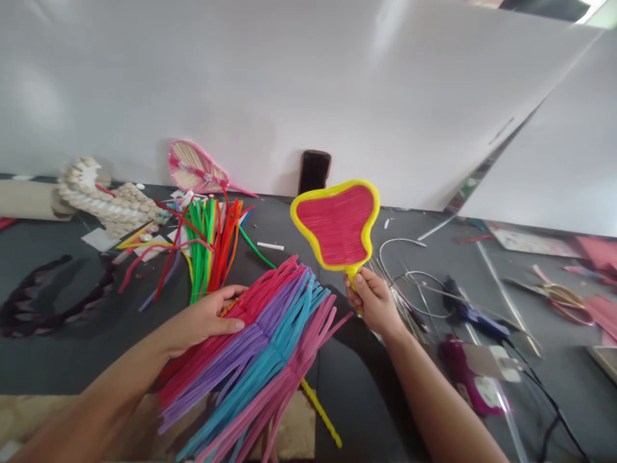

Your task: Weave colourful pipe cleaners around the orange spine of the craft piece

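In the head view, my right hand (371,299) is closed round the short yellow handle of a hand fan (337,225). The fan stands upright, with a dark pink face and a thick fuzzy yellow rim. My left hand (216,315) grips the near side of a big sheaf of pipe cleaners (260,334), its thumb on top and its fingertips partly hidden. Red, purple, blue and pink bunches lie side by side in the sheaf. A yellow twisted stem (322,411) sticks out beneath them. Behind my left hand are green and red pipe cleaners (212,238).
A phone (315,171) leans against the white wall, left of which stands a pink leaf-shaped fan (198,167). On the right lie a glue gun (470,312), thin wires (405,283), scissors (554,292) and a purple package (475,376). A dark headband (53,308) is at left.
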{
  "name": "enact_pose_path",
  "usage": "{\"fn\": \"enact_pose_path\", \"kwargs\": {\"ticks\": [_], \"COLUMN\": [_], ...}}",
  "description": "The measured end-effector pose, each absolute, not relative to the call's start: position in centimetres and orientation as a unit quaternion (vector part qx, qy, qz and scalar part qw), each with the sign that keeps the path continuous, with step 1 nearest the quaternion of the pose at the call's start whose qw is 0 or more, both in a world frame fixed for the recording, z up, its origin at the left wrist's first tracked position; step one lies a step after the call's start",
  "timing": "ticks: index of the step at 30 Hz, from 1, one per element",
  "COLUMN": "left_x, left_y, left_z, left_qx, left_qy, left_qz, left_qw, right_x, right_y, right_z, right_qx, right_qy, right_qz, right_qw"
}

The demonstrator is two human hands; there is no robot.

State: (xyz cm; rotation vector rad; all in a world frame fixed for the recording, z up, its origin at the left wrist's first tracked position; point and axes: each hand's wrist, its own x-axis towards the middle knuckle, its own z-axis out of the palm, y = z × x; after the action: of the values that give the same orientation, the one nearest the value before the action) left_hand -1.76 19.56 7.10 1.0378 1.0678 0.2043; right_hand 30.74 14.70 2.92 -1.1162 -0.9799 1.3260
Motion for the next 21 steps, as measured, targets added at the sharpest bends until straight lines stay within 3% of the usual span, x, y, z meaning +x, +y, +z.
{"fn": "enact_pose_path", "kwargs": {"ticks": [6, 15, 19, 21], "left_x": [-1.55, -1.16, -0.95, -0.93], "left_y": [19.51, 19.70, 19.76, 19.80], "left_z": [6.98, 6.84, 6.58, 6.55], "left_qx": [0.472, 0.467, 0.488, 0.520], "left_qy": [0.485, 0.492, 0.492, 0.491], "left_qz": [0.091, 0.090, 0.087, 0.081], "left_qw": [0.730, 0.730, 0.716, 0.694], "right_x": [30.00, 29.90, 29.94, 30.04], "right_y": [14.41, 14.42, 14.34, 14.21], "right_z": [2.79, 2.79, 2.72, 2.76], "right_qx": [-0.432, -0.410, -0.431, -0.487], "right_qy": [-0.365, -0.346, -0.385, -0.447], "right_qz": [0.638, 0.667, 0.640, 0.561], "right_qw": [0.522, 0.517, 0.507, 0.498]}}
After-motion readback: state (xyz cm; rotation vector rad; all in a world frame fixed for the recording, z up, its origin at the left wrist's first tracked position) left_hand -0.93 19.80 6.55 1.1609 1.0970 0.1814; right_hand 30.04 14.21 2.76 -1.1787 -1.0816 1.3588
